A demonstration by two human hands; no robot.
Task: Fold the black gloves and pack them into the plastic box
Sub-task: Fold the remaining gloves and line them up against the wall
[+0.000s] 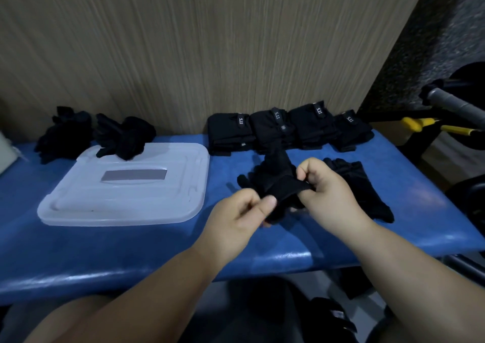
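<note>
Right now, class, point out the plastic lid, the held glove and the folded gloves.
plastic lid (78, 198), head view: bare front-left surface.
held glove (278, 182), head view: middle of the stretched cloth.
folded gloves (270, 130), head view: second stack from the left.

1. Left grip (244, 211): fingers curled, thumb pressed against forefinger, pinching the near edge of a black glove (275, 182).
2. Right grip (325, 195): fingers curled tight, pinching the same glove's cuff at its right end.
3. Grips near each other, not touching; backs face the camera.
4. Both forearms bare, entering from the bottom edge and converging.
</note>
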